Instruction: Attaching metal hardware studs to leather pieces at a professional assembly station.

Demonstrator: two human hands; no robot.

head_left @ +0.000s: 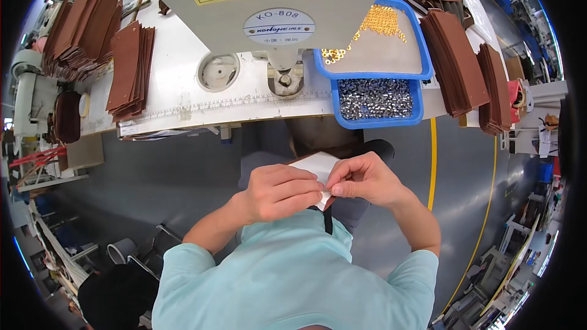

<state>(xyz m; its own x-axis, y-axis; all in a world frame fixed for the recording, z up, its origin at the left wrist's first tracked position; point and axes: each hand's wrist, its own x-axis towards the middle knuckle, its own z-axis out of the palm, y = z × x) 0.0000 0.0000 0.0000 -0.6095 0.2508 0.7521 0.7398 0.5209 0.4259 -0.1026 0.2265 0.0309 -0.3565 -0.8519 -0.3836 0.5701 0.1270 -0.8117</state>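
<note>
Low over my lap, a flat piece with a white face and brown edges, like the leather panels on the table, lies between my hands. My left hand is closed over its left side, fingers bent toward the middle. My right hand pinches the piece at its right edge, thumb and forefinger together. The fingertips of both hands meet near the lower right part of the white face. Whether a small part sits between those fingertips is too small to tell.
A white machine stands over the table's front edge. To its right, a blue tray holds gold-coloured rings; a blue bin below holds small dark metal parts. Brown panels stack at the left and right.
</note>
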